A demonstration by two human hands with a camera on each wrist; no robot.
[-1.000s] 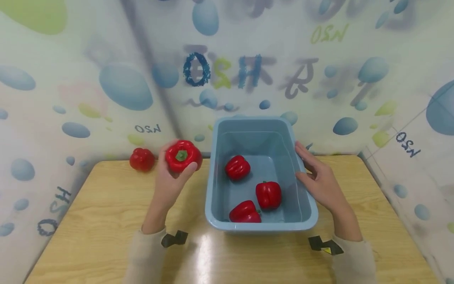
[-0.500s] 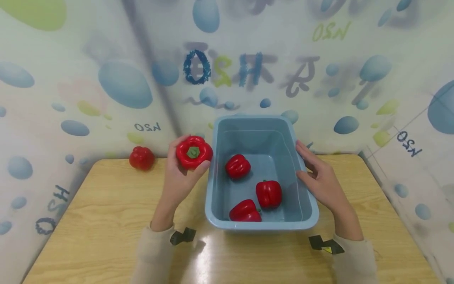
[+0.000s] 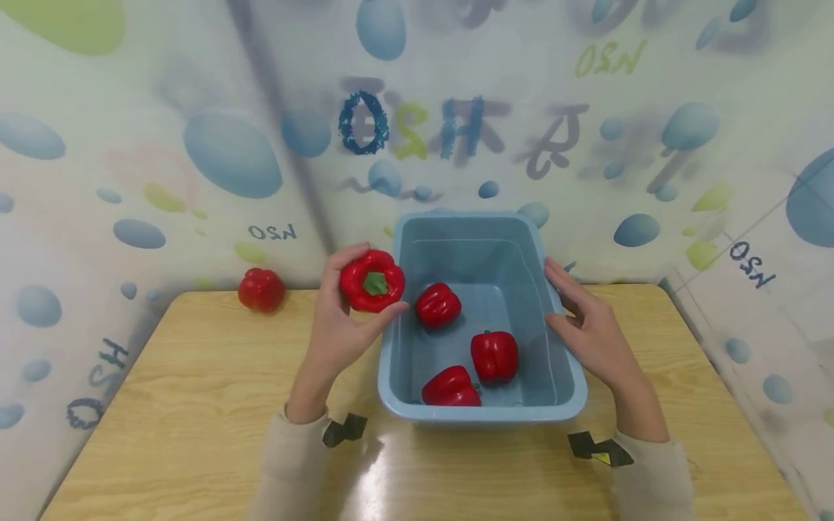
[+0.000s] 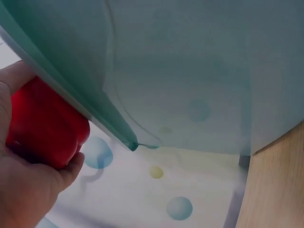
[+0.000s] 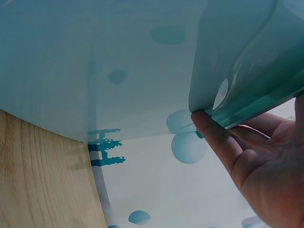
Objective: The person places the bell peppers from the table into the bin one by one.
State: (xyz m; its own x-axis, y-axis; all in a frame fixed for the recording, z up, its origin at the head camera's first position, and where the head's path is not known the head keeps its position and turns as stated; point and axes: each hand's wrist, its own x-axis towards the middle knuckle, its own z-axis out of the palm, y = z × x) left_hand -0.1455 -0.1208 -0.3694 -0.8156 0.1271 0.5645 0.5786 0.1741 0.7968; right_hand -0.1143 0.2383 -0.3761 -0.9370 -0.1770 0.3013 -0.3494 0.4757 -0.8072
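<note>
My left hand (image 3: 339, 329) grips a red bell pepper (image 3: 360, 282) with its green stem facing up, right at the left rim of a blue plastic tub (image 3: 386, 376). In the left wrist view, thumb and fingers wrap this pepper (image 4: 45, 126) close beside the tub's rim. My right hand (image 3: 593, 333) holds the tub's right rim, thumb at the top and fingers underneath against the outer wall, as the right wrist view shows. Inside the tub lie a red pepper (image 3: 438, 305) at the back left, another pepper (image 3: 494, 357) at the right, and a third pepper (image 3: 449, 387) near the front.
One more red pepper (image 3: 261, 290) sits on the wooden table (image 3: 189, 405) at the back left, near the wall. Patterned white walls (image 3: 443, 181) with blue spots and lettering close in the table at the back and both sides.
My left hand has moved right with its pepper, from over the table up to the tub's left rim. The right hand, tub and other peppers have stayed in place.
</note>
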